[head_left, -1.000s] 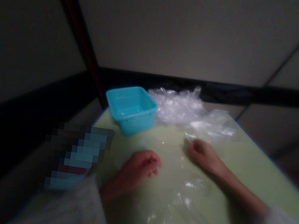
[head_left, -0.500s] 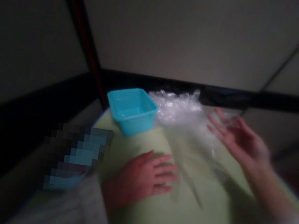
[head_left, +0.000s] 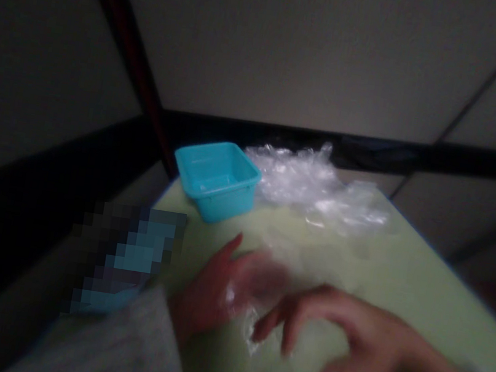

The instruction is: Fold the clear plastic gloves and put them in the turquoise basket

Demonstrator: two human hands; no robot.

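Observation:
My left hand rests on the pale green table, fingers spread over a clear plastic sheet that lies in front of me. My right hand hovers just right of it, fingers curled downward over the same sheet, blurred by motion. Whether either hand pinches the film is unclear. A crumpled heap of clear plastic bags lies at the far edge. A turquoise plastic tub stands next to the heap, at the table's far left corner.
A blurred-out blue object sits at the table's left edge near my left sleeve. Behind the table run dark rails and a grey wall. The room is dim.
My right hand swept from up by the plastic heap back down toward me, close to my left hand. My left hand stayed on the table and shifted slightly.

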